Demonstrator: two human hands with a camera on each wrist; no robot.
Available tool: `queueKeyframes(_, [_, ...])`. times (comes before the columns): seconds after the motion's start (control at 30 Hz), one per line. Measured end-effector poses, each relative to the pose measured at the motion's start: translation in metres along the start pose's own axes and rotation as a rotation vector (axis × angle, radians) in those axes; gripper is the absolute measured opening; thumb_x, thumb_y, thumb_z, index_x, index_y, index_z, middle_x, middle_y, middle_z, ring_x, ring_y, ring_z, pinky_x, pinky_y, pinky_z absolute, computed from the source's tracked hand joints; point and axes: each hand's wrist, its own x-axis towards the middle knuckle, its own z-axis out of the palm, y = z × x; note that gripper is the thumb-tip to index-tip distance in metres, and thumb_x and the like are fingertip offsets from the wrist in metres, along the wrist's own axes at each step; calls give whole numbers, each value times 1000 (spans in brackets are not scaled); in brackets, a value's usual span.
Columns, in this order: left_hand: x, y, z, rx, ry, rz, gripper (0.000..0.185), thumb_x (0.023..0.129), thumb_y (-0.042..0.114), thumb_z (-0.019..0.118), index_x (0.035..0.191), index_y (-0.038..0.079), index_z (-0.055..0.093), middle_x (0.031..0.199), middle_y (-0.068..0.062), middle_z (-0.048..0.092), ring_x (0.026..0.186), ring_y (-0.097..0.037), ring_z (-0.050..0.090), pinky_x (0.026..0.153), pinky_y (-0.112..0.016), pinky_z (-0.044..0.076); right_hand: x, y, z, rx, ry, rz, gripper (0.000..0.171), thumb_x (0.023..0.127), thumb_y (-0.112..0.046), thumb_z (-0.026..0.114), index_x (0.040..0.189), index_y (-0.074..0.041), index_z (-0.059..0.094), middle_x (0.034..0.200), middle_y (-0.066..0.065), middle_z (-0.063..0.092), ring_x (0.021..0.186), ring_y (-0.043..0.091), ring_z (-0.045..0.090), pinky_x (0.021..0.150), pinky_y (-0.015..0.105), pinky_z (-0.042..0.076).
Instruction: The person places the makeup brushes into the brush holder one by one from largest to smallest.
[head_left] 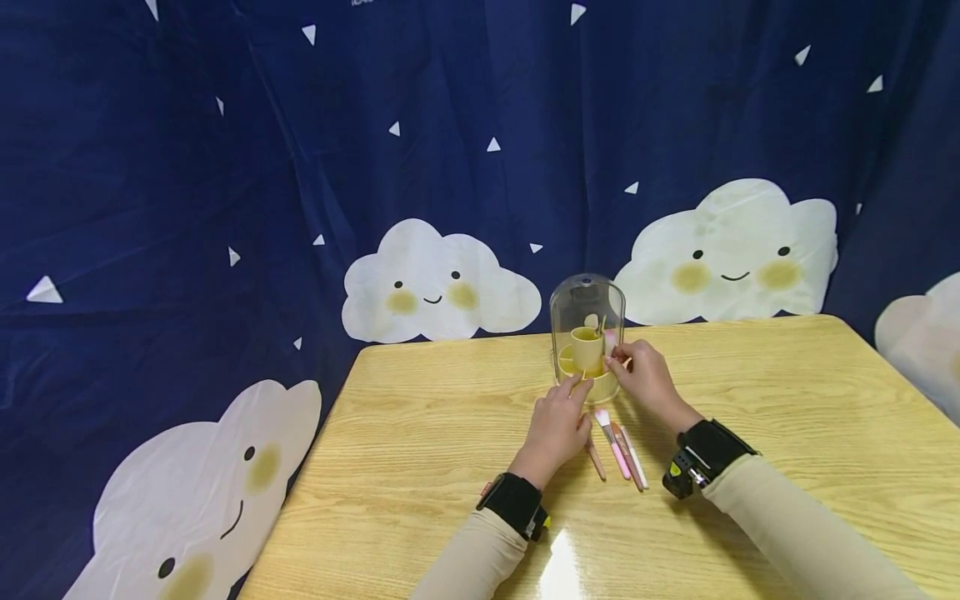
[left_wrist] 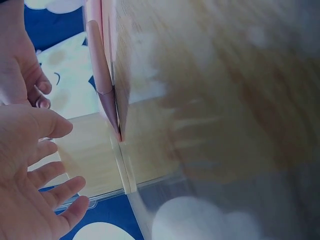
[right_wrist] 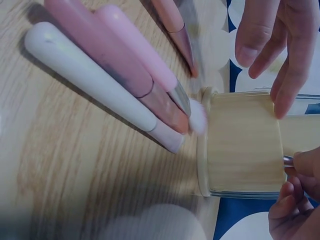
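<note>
A clear domed brush holder with a yellow cup inside stands on a yellow base at the middle of the wooden table. My left hand is spread open, its fingertips at the front of the base. My right hand is at the holder's right side and pinches a small pink-tipped brush; its metal ferrule shows between thumb and fingers. Several pink and white makeup brushes lie side by side on the table just in front of the holder, between my hands.
The table's far edge meets a dark blue curtain printed with white clouds. Bare tabletop lies to the left and right of the holder. Black bands sit on both wrists.
</note>
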Motion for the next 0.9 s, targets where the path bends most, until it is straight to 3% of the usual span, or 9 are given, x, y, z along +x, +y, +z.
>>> queueKeyframes(0.67, [-2, 0, 0, -4, 33, 28, 57, 99, 23, 65, 153, 19, 47, 155, -5, 47, 124, -24, 61, 89, -39, 55, -6, 5, 1, 5, 16, 17, 14, 90, -2, 74, 98, 10, 72, 88, 20, 59, 72, 27, 53, 63, 32, 43])
queueKeyframes(0.9, [-2, -1, 2, -5, 43, 31, 57, 98, 22, 65, 152, 18, 47, 154, -6, 47, 124, -24, 61, 88, -39, 56, -12, 11, 1, -11, -5, -15, 17, 91, -1, 72, 106, 9, 70, 104, 27, 61, 78, 31, 60, 66, 38, 49])
